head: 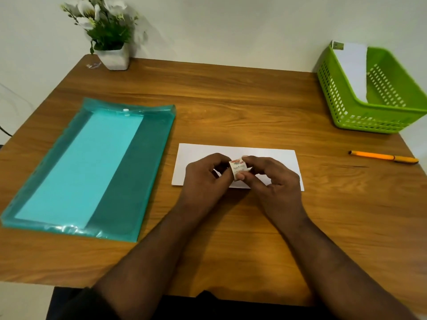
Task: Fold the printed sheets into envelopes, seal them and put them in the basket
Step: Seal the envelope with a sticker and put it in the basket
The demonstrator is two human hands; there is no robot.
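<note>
A white folded envelope (pixel 272 160) lies flat on the wooden table in front of me. Just above it, both hands pinch a small printed sticker (pixel 238 168) with red and blue marks. My left hand (pixel 205 179) holds its left edge with curled fingers, and my right hand (pixel 270 181) pinches its right side between thumb and forefinger. The green plastic basket (pixel 346 112) stands at the far right corner, with a white envelope (pixel 353 65) leaning inside it.
A teal transparent folder (pixel 147 158) with sheets (pixel 80 167) inside lies at the left. An orange pen (pixel 383 157) rests to the right of the envelope. A white pot of flowers (pixel 114 57) stands at the back left, against the wall.
</note>
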